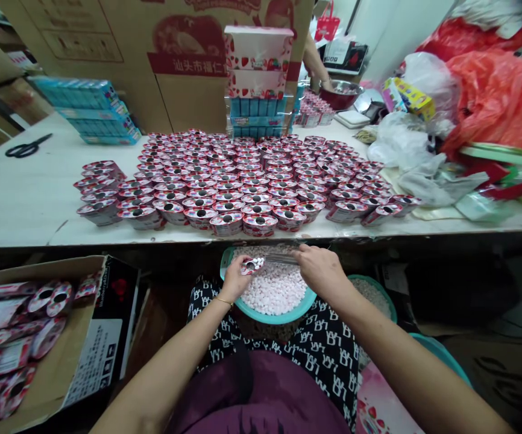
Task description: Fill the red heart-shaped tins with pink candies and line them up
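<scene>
My left hand [234, 282] is closed round a small oval candy container [247, 267], tilted over the basin, with white candies at its opening. My right hand [320, 270] grips a long metal scoop [281, 258], whose far end reaches close to the container. Whether the two touch I cannot tell. Below both hands, a turquoise basin [267, 319] between my knees holds many small white and pale pink candies [273, 295]. On the table in front stand many red and pink printed containers [227, 223], packed in rows with round holes on top.
An open carton [87, 343] of similar containers sits at left. Scissors [28, 146] and blue packs [93, 111] lie on the table [17, 205]. Stacked boxes [258, 54] stand before a large carton [188, 108]. Plastic bags [491, 90] crowd the right; another person's hand [325, 83] is behind.
</scene>
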A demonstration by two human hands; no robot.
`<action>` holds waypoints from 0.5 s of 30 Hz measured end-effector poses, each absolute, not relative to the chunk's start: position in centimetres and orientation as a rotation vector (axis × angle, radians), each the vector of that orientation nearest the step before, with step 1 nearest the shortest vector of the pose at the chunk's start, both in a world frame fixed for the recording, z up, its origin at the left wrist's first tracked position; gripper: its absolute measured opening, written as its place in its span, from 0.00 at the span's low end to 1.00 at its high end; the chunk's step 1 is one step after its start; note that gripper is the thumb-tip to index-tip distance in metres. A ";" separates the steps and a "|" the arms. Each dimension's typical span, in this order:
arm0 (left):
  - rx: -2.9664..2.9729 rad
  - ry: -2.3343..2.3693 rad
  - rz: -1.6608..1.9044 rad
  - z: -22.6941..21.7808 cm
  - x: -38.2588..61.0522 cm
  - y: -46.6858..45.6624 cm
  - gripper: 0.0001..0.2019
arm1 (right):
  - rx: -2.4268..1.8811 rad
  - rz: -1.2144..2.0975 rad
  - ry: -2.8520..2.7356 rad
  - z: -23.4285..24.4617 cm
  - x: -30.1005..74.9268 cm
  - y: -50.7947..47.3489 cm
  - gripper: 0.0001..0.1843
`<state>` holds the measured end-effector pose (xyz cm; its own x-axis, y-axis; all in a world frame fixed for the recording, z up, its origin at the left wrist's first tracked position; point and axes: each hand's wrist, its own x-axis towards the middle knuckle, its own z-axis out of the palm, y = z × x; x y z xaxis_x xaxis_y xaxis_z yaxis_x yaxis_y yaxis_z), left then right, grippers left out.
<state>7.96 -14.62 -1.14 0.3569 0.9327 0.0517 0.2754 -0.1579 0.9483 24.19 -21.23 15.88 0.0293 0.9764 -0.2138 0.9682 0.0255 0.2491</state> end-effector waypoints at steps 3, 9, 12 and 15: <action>1.562 1.049 0.864 -1.0 7.8 -14.6 0.18 | 1.967 0.063 1.995 15.5 24.6 -21.5 0.13; 1.464 1.025 0.898 -1.2 8.2 -15.2 0.17 | 1.867 0.096 2.134 14.3 22.6 -21.5 0.13; 1.436 1.026 0.923 -1.6 8.4 -15.2 0.17 | 1.858 0.073 2.159 14.4 22.1 -21.3 0.13; 1.437 1.046 0.910 -1.7 8.2 -15.0 0.18 | 1.912 0.099 2.130 14.9 22.6 -21.3 0.13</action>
<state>8.18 -15.00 -1.74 0.3182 0.9479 -0.0132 0.1180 -0.0258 0.9927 22.59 -21.33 14.89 -0.0878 0.9834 -0.1588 0.9645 0.1237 0.2333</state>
